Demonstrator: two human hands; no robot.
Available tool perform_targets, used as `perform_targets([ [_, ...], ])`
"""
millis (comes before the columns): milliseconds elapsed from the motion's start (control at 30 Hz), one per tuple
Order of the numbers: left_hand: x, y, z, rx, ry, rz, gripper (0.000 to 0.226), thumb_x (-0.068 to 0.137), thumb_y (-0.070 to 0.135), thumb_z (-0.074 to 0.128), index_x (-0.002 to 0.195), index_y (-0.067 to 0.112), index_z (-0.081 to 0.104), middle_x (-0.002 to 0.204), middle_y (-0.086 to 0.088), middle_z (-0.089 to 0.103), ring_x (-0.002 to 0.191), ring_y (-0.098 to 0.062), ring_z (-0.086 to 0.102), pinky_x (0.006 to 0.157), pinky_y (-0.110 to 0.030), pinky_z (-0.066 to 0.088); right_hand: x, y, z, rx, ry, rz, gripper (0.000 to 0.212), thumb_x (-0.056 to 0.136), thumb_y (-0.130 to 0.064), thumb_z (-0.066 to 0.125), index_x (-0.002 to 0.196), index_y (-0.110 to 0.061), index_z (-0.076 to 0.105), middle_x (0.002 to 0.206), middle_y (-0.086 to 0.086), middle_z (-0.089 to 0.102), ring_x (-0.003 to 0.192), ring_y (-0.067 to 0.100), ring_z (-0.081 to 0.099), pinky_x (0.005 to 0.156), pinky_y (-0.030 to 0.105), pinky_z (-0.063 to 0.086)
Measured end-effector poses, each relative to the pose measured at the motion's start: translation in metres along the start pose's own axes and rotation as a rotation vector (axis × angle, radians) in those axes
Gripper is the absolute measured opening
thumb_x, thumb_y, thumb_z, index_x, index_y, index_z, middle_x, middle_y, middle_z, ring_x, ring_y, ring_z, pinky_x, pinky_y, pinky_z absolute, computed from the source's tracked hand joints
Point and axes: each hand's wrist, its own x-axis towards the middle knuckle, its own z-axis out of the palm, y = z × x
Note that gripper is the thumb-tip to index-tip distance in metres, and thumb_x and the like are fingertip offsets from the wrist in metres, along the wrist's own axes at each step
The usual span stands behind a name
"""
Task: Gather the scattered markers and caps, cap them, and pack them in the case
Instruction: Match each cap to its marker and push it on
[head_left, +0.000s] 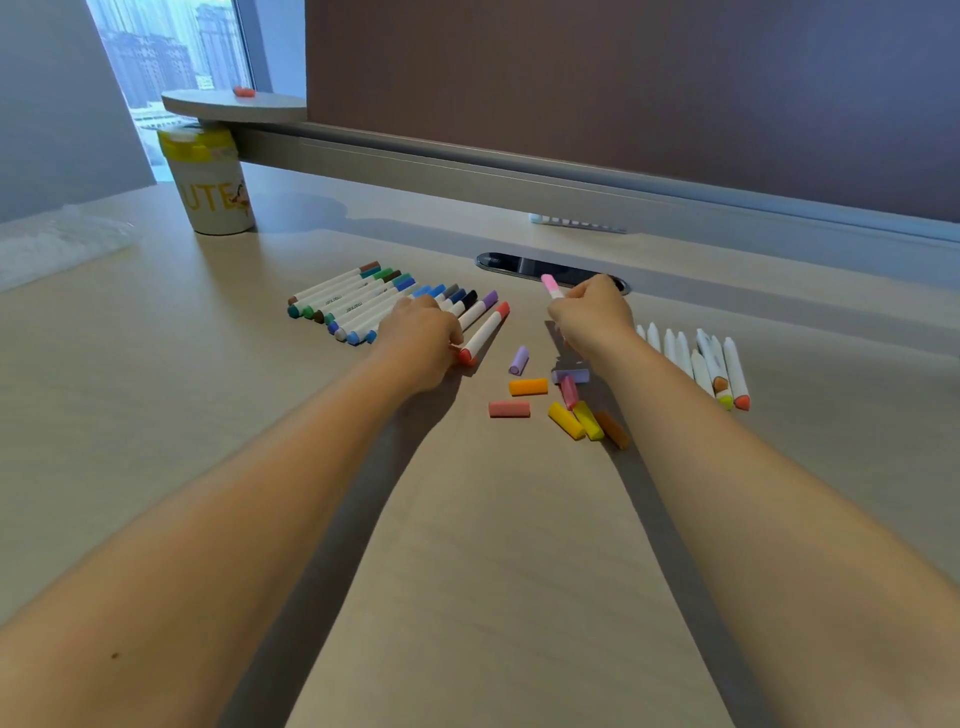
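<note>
Markers already capped (395, 301) lie in a row at centre left, the left hand (423, 340) resting on them, fingers curled at the red marker (483, 332). Right hand (592, 314) pinches a pink marker (551, 287) at centre. Loose caps (561, 400) sit below it, uncapped markers (696, 358) at right. Risk: similar pinks could be mismatched, and a nudged row could roll. No case is identifiable.

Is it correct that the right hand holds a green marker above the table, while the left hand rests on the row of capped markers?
Not quite. The marker gripped in the right hand is pink, not green, as the head view shows. The rest holds: it is held above the table, and the left hand rests on the row of capped markers.
</note>
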Motion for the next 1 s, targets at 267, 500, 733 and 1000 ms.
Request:
perform_targets([
  [267,0.005,-0.006,-0.008,-0.025,-0.007,0.002,0.037,0.089,0.021,0.059,0.122,0.007,0.056,0.12,-0.014,0.057,0.111,-0.026,0.05,0.09,-0.03,0.042,0.011,-0.002,0.016,-0.235,-0.084,0.044,0.012,0.095,-0.008,0.045,0.106,-0.005,0.05,0.067,0.007,0.036,0.074,0.022,0.048,0.06,0.023,0.042],
  [500,-0.005,0.004,-0.018,-0.304,-0.033,-0.058,0.033,0.094,0.021,0.049,0.123,0.006,0.051,0.119,-0.015,0.057,0.089,-0.018,0.043,0.065,-0.019,0.036,0.002,0.01,0.001,-0.241,-0.036,-0.024,0.027,0.095,-0.008,0.045,0.116,-0.001,0.059,0.1,0.016,0.061,0.082,0.024,0.059,0.085,0.031,0.05],
  [733,-0.011,0.024,-0.017,-0.287,-0.151,-0.053,0.035,0.095,0.019,0.047,0.127,0.006,0.053,0.122,-0.014,0.058,0.093,-0.018,0.044,0.094,-0.027,0.039,-0.003,0.041,-0.047,-0.313,0.159,0.0,0.025,0.096,-0.008,0.044,0.107,0.001,0.064,0.109,0.018,0.064,0.081,0.028,0.057,0.063,0.027,0.046],
  [1000,-0.003,0.023,-0.004,-0.191,-0.128,-0.083,0.034,0.092,0.016,0.053,0.124,0.006,0.053,0.12,-0.013,0.057,0.097,-0.022,0.047,0.086,-0.026,0.04,0.008,0.046,-0.034,-0.477,0.151,-0.015,0.023,0.093,-0.012,0.053,0.11,0.001,0.06,0.112,0.018,0.062,0.102,0.029,0.061,0.084,0.03,0.047],
])
